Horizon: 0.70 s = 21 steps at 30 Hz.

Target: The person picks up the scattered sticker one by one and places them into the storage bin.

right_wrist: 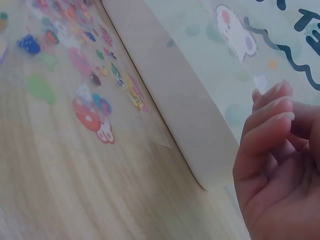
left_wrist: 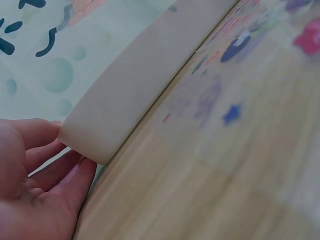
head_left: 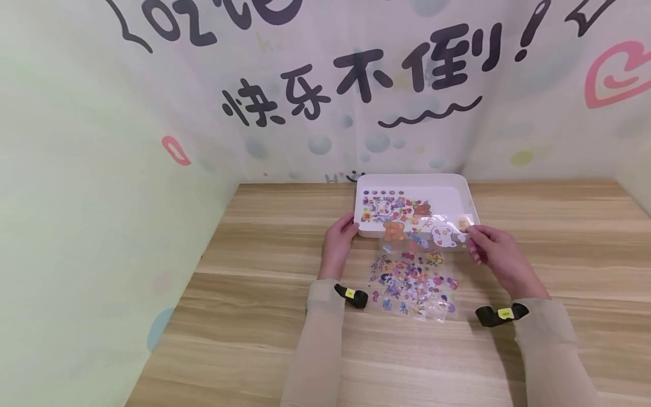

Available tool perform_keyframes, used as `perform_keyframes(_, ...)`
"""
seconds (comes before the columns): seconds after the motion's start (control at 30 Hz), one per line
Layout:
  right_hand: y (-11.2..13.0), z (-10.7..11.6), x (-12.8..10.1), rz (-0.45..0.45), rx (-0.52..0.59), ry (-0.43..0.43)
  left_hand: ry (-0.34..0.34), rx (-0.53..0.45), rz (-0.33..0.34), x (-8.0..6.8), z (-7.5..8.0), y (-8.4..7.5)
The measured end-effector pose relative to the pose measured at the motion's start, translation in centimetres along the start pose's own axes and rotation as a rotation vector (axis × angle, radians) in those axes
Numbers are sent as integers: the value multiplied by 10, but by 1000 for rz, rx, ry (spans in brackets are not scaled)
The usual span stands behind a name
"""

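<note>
A white tray [head_left: 469, 196] with a sheet of stickers in it sits at the back of the wooden table. My left hand [head_left: 338, 240] holds its near left corner, which lies between my thumb and fingers [left_wrist: 35, 185] in the left wrist view, against the tray wall [left_wrist: 125, 95]. My right hand [head_left: 495, 254] pinches the right edge of a clear sticker sheet [head_left: 427, 234], held just above the tray's front edge. Its white bunny sticker [right_wrist: 235, 30] shows beyond my curled fingers [right_wrist: 272, 130]. More clear sticker sheets [head_left: 412, 282] lie flat on the table between my hands.
A printed backdrop [head_left: 356, 85] closes off the back and both sides of the table. Bare wood [head_left: 244, 339] stretches left, right and toward me. Black straps [head_left: 351, 295] sit on both wrists. The flat stickers [right_wrist: 90, 100] reach up to the tray's wall [right_wrist: 180, 100].
</note>
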State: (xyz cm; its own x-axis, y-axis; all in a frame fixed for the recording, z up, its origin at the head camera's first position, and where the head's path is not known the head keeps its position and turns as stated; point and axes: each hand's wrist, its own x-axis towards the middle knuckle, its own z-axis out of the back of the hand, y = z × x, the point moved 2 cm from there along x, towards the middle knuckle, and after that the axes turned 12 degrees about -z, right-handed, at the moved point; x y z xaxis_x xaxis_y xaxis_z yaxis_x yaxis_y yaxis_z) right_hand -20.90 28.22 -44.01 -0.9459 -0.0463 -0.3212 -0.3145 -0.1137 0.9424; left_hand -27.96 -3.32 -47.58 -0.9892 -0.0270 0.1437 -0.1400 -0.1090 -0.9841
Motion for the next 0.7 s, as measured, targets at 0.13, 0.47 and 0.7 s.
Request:
perform_keyframes(0.13, 2, 1, -1, 2, 51, 1, 3, -10, 4, 0, 0, -1)
perform_keyframes(0.47, 6, -3, -3, 13, 126, 52, 2, 10, 27, -2, 0, -3)
perform_keyframes(0.7, 9, -7, 0, 4, 42, 0, 6, -6, 34, -2, 1, -2)
